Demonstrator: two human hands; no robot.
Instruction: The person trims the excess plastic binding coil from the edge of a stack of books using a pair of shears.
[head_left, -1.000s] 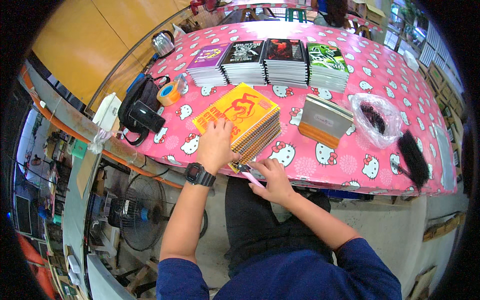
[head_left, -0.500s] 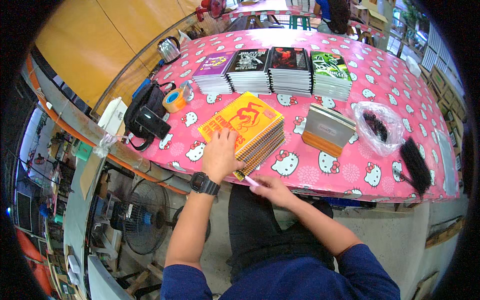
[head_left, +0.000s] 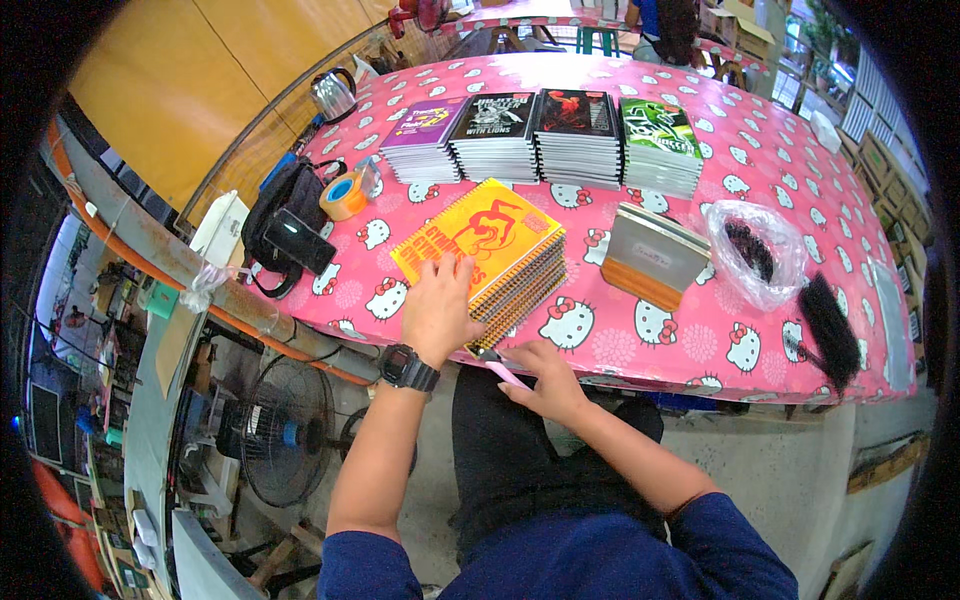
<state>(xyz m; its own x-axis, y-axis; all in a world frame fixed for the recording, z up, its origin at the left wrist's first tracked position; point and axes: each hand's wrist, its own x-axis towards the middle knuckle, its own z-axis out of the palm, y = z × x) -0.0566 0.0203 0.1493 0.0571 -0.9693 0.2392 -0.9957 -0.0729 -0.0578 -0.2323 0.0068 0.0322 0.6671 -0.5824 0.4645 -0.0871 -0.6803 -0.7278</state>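
A stack of yellow spiral-bound notebooks (head_left: pixel 483 232) with a red figure on the cover lies slanted near the table's front edge. My left hand (head_left: pixel 436 308) rests on the top cover's near part, fingers stretched over it and thumb by the coil edge. At the stack's nearest corner, my right hand (head_left: pixel 545 380) is closed around a pink-handled tool (head_left: pixel 507 374). The tool's dark tip meets the end of the coils. Its exact kind is too small to make out.
Behind stand several notebook stacks, such as a purple one (head_left: pixel 421 143) and a green one (head_left: pixel 662 145). Metal plates in a wooden holder (head_left: pixel 655 260), a plastic bag (head_left: pixel 757 255) and a black brush (head_left: pixel 829 332) lie right. Left are orange tape (head_left: pixel 345 198) and a phone (head_left: pixel 299 242).
My right hand has shifted slightly, and the tool now shows more of its pink handle and a dark tip at the coil corner. The left hand stays on the stack.
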